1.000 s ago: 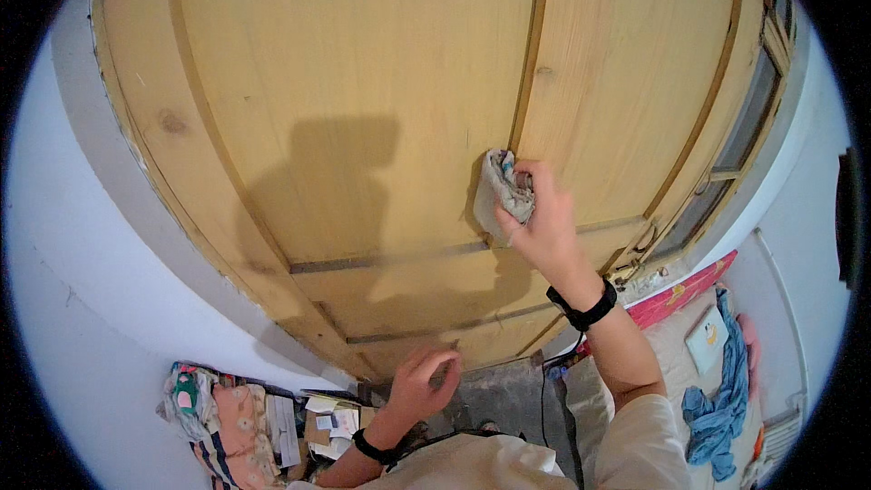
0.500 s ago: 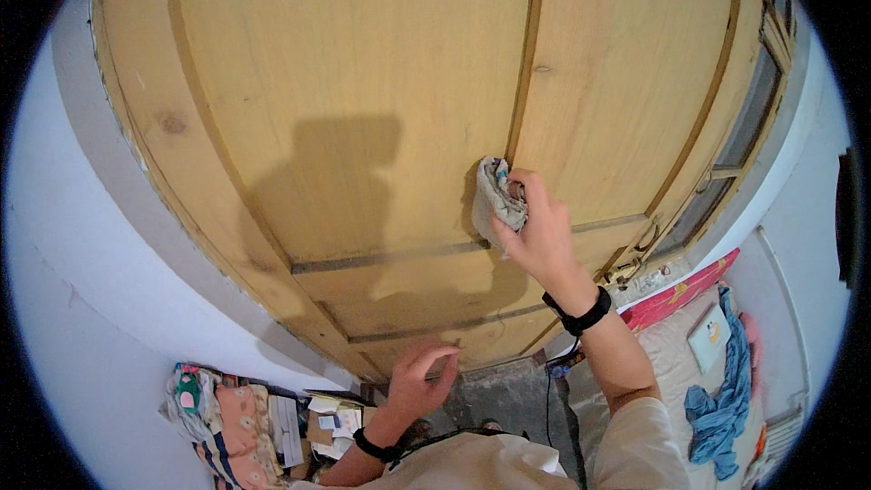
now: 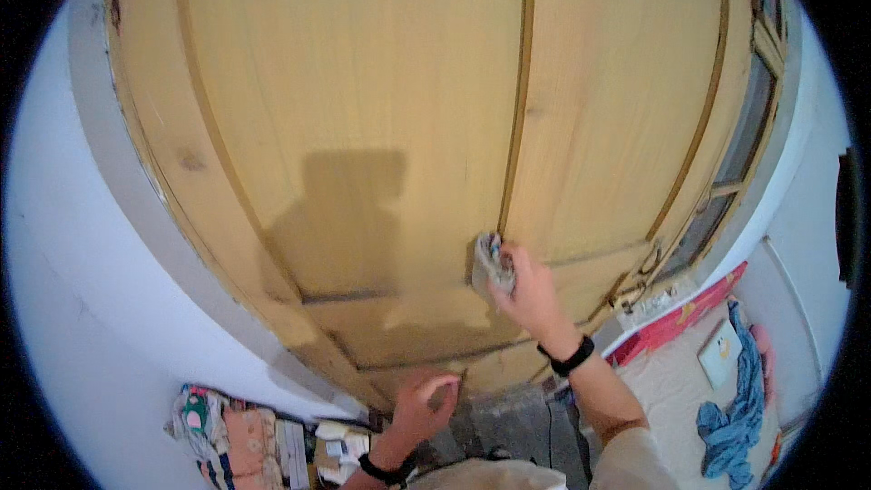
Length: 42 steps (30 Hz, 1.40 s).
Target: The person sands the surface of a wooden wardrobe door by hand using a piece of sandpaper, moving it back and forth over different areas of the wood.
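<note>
A folded grey cloth (image 3: 493,270) is pressed against a yellow wooden door (image 3: 363,63), low on its main panel beside a vertical strip of trim. My right hand (image 3: 529,289) grips it with thumb and fingers, a black band around the wrist. Lower down, my left hand (image 3: 425,408) hangs in front of the door's bottom rail, holding nothing, its fingers loosely curled with thumb and fingertips apart. That wrist wears a dark band too. The shadow of my head and shoulders falls on the door left of the cloth.
A metal latch (image 3: 649,263) sits at the door's right edge, beside a narrow framed window (image 3: 699,231). A bed (image 3: 667,377) with blue clothing (image 3: 726,431) lies at the lower right. Folded fabrics (image 3: 245,445) and papers (image 3: 340,449) are at the lower left. Grey floor shows below.
My right hand has moved the cloth downward along the door trim. The view has also shifted, so the door sits a little lower. My left hand keeps nearly the same pose.
</note>
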Motion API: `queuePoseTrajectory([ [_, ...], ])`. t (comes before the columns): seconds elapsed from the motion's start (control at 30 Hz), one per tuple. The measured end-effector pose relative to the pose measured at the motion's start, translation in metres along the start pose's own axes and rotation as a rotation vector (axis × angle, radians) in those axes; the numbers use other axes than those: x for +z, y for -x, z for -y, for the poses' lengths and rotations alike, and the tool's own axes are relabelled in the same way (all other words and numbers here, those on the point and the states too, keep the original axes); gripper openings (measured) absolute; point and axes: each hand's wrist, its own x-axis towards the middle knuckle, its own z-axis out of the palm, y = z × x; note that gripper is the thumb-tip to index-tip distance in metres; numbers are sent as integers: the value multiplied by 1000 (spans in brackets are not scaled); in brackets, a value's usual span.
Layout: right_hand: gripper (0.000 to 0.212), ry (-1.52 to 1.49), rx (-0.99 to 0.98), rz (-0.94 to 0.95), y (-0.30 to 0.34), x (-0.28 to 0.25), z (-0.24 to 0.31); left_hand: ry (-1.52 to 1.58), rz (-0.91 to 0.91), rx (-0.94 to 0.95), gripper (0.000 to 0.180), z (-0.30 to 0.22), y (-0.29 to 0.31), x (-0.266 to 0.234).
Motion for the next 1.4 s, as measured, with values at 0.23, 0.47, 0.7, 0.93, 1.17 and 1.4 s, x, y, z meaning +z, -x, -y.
queuePoseTrajectory([
  [0.23,58,-54,-224,32,21,-8,14,-37,-53,14,38,8,-20,-7],
  [0.47,57,58,-497,66,38,-35,51,-568,26,429,77,-74,-90,-41],
  [0.7,55,-84,-460,52,42,-44,45,-435,288,130,62,-108,-133,-27],
  [0.93,55,-271,-371,-276,41,-144,51,-303,23,393,59,-158,-208,-54],
  [1.17,46,-436,-329,-403,53,-160,-3,-54,-374,502,44,-270,-325,-68],
  [1.4,41,-536,-244,-342,61,-171,-29,-224,-715,716,39,-325,-434,-119],
])
